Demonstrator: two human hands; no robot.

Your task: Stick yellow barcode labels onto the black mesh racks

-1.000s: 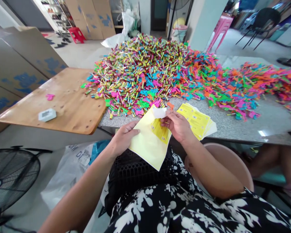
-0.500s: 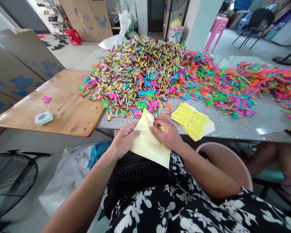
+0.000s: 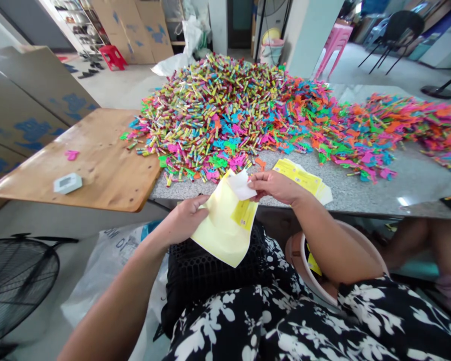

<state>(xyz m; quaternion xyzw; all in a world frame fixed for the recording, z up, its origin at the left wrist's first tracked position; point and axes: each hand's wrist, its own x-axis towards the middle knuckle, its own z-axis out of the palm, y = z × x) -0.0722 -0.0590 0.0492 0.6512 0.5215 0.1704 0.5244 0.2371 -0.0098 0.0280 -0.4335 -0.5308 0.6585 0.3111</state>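
Observation:
My left hand (image 3: 190,216) pinches the left edge of a pale yellow label sheet (image 3: 218,225) above my lap. My right hand (image 3: 276,186) is closed on a white paper flap (image 3: 242,185) at the sheet's upper right corner. Whether the flap is still joined to the sheet, I cannot tell. Below it, a bright yellow printed part (image 3: 244,214) shows at the sheet's right side. A stack of yellow printed label sheets (image 3: 298,175) lies on the stone table, partly behind my right hand and wrist.
A big heap of small colourful tubes and plastic toy pistols (image 3: 218,105) covers the stone table (image 3: 376,198). On the wooden board (image 3: 108,160) lie a white device (image 3: 67,183) and a pink piece (image 3: 71,155). A pink bin (image 3: 361,240) stands below my right arm; a fan (image 3: 18,286) stands left.
My right hand has moved right and pulled the white flap out, so that the bright yellow printed part shows. My left hand has shifted slightly left and down with the sheet.

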